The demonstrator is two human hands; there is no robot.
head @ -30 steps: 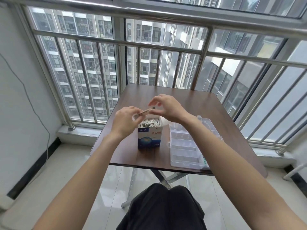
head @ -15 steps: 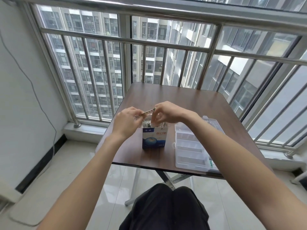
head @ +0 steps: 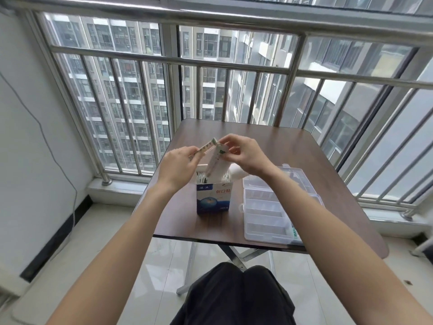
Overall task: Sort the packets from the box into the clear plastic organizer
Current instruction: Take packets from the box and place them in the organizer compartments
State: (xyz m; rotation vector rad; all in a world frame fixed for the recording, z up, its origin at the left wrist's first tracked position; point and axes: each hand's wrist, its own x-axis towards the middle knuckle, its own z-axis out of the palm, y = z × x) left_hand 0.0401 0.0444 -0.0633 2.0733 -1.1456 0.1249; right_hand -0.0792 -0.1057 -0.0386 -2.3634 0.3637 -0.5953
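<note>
A blue-and-white open box [head: 213,197] stands on the brown table [head: 311,158], with several thin packets [head: 202,178] upright inside. To its right lies the clear plastic organizer [head: 269,208], lid open, its near compartments showing nothing inside. My left hand [head: 180,165] pinches one end of a narrow strip packet [head: 207,147] above the box. My right hand [head: 243,154] pinches the top of a second white packet [head: 215,161] that hangs down into the box.
A metal railing [head: 234,66] and window close off the far and right sides of the table. A white wall with a hanging cable [head: 58,165] is on the left. My dark-trousered knees [head: 236,299] sit under the table's near edge.
Both hands held one strip packet together above the box. Now the right hand lifts a second white packet out of the box while the left keeps the strip.
</note>
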